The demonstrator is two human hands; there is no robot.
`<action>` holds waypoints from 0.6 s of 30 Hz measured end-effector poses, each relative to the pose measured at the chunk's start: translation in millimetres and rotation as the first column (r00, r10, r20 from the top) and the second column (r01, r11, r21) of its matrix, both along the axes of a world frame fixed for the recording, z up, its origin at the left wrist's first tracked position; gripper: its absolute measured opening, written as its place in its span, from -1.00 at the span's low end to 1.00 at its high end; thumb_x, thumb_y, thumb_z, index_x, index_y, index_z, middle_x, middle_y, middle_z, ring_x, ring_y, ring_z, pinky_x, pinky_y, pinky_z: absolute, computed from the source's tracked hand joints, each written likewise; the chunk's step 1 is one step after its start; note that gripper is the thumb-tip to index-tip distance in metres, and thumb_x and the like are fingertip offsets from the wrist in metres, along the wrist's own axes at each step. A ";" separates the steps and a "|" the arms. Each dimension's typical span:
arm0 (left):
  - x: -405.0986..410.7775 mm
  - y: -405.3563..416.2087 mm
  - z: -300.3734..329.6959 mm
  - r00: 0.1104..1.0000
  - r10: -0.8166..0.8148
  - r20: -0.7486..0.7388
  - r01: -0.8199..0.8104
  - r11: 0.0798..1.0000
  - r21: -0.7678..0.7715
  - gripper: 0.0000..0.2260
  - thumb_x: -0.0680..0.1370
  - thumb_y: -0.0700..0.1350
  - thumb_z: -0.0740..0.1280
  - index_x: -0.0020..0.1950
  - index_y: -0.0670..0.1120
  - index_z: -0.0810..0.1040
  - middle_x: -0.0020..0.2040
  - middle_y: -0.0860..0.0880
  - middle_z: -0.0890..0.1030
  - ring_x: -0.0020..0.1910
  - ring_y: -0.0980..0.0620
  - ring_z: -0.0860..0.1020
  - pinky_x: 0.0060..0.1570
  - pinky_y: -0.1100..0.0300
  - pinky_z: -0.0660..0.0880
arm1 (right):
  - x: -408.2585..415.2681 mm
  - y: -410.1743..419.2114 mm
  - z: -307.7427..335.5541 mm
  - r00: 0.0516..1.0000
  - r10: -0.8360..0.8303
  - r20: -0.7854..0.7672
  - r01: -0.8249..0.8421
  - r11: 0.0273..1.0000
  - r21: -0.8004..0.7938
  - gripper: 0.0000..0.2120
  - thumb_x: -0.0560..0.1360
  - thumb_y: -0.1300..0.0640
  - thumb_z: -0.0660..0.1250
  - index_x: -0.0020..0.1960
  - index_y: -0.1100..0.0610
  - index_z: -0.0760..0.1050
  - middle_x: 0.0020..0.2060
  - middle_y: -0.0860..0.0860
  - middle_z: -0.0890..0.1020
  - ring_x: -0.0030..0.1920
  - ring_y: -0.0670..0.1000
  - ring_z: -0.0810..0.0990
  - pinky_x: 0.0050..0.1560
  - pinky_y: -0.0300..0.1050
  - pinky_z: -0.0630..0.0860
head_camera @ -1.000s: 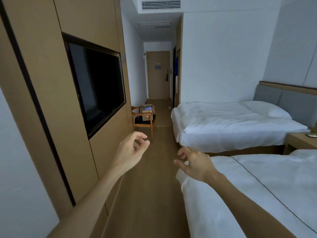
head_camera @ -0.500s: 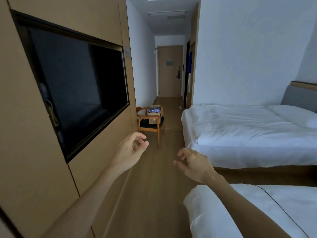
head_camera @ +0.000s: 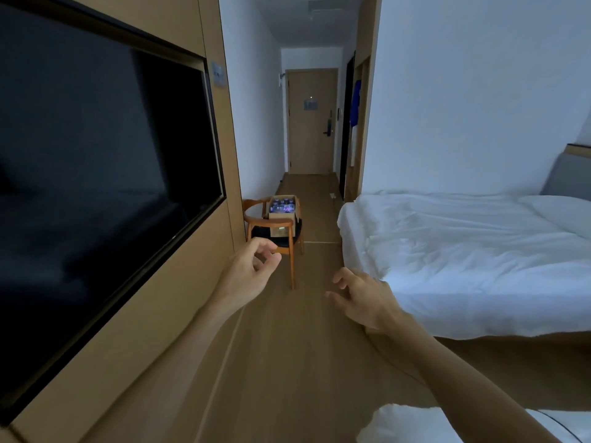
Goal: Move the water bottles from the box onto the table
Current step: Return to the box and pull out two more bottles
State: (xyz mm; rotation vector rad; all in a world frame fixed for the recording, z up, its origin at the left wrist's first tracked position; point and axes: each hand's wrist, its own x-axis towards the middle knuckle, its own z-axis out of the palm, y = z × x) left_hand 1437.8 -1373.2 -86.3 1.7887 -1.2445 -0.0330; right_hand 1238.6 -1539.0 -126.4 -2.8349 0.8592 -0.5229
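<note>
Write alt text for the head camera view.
Two empty hands, left and right, reach forward down a hotel-room aisle toward a cardboard box of water bottles on a wooden chair. A dark television is left, a white bed right.

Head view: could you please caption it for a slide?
Empty hands, left and right, approach a cardboard box of water bottles on a wooden chair.

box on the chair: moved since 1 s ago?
No. The box sits on the same chair by the wall; it only looks larger and nearer because the camera advanced down the room.
</note>
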 end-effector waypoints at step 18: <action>215.8 -331.7 -15.8 0.996 -0.066 0.052 0.064 0.997 0.038 -0.80 0.57 0.08 0.29 0.18 0.14 0.47 0.05 0.24 0.48 -0.14 0.26 0.53 -0.17 0.34 0.41 | 218.4 -329.1 -29.9 0.999 -0.019 0.046 0.021 0.999 -0.037 -0.54 0.48 -0.36 0.12 0.21 -0.08 0.37 0.11 -0.14 0.51 0.11 -0.06 0.50 0.07 -0.02 0.52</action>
